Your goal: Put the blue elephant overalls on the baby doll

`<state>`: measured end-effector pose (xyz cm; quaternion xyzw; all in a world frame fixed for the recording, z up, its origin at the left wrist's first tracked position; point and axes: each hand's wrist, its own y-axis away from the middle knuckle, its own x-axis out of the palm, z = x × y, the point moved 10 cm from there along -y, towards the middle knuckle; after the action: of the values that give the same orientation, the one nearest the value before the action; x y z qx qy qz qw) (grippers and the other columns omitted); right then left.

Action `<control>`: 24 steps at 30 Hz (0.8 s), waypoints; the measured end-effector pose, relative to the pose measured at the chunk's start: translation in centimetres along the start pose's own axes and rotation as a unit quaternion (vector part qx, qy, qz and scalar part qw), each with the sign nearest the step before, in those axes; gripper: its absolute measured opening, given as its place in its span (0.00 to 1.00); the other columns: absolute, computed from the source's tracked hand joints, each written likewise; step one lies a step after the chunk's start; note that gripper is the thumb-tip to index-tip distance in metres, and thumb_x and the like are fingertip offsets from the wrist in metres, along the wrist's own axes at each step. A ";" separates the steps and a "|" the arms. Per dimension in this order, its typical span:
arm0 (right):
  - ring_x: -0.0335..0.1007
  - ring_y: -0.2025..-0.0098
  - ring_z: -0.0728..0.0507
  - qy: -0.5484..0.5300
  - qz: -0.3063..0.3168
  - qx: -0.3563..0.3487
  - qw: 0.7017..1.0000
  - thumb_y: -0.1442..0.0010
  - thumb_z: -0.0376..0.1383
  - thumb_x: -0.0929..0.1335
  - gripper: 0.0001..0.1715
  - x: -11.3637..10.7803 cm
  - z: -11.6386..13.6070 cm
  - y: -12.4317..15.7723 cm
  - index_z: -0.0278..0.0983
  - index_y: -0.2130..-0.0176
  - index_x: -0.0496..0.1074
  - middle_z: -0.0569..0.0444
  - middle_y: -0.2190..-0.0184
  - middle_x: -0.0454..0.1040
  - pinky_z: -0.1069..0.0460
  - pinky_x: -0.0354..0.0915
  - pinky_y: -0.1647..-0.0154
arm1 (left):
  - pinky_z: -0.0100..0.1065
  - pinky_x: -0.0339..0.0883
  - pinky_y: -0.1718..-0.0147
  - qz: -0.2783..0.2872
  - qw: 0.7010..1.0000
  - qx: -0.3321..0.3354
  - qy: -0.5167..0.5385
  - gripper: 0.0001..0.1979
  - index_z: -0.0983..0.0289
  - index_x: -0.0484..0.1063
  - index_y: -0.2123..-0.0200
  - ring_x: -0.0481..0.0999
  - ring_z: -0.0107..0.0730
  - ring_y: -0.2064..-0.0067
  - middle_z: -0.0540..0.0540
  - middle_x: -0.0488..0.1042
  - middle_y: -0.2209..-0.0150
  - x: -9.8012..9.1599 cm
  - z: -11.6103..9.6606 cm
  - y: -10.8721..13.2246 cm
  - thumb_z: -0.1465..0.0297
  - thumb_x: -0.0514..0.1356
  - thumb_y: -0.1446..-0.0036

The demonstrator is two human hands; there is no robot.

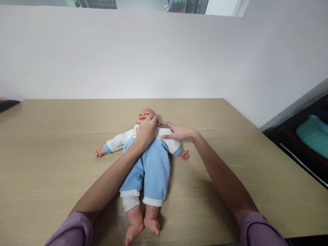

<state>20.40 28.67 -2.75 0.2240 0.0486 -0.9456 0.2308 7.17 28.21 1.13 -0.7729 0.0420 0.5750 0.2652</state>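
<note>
A baby doll lies on its back on the table, head away from me. It wears a blue and white fleece outfit, and its feet are bare. My left hand reaches across its chest with fingers curled in at the collar, just below the chin. What exactly the fingertips pinch is mostly hidden, but they are at the clothing's neckline. My right hand rests by the doll's white sleeve at the shoulder, thumb and fingers apart.
The wooden table has a seam running across it and meets a white wall at the back. Beyond the right edge sits a dark rack with a teal cloth. A dark object shows at the far left.
</note>
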 end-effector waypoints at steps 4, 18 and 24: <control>0.82 0.50 0.31 0.243 0.073 0.096 0.963 0.39 0.45 0.78 0.31 -1.9 0.3 2.8 0.43 0.38 0.78 0.48 0.46 0.85 0.44 0.74 0.49 | 0.46 0.70 0.47 -0.016 1.000 -0.004 -0.011 0.13 0.65 0.76 0.49 0.79 0.55 0.44 0.68 0.78 0.46 -0.8 0.7 0.0 0.78 0.52 0.27; 0.82 0.49 0.29 0.375 0.075 0.162 0.910 0.29 0.45 0.68 0.26 -2.3 -2.6 2.7 0.36 0.39 0.78 0.38 0.46 0.84 0.40 0.75 0.47 | 0.53 0.68 0.39 -0.111 0.983 0.028 0.143 0.14 0.61 0.74 0.49 0.76 0.53 0.43 0.63 0.79 0.47 -4.9 2.9 3.1 0.58 0.56 0.22; 0.67 0.31 0.30 0.374 -0.056 -0.025 0.925 0.29 0.33 0.65 0.23 0.7 2.4 4.3 0.35 0.37 0.74 0.36 0.36 0.75 0.38 0.61 0.29 | 0.46 0.72 0.46 -0.112 0.960 -0.092 0.239 0.13 0.59 0.71 0.53 0.77 0.47 0.50 0.60 0.76 0.51 -4.3 9.2 10.7 0.57 0.56 0.24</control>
<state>20.80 24.08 -0.87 0.5526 0.1674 -0.8030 0.1477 -6.23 22.20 -0.65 -0.9086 -0.0356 0.3416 0.2377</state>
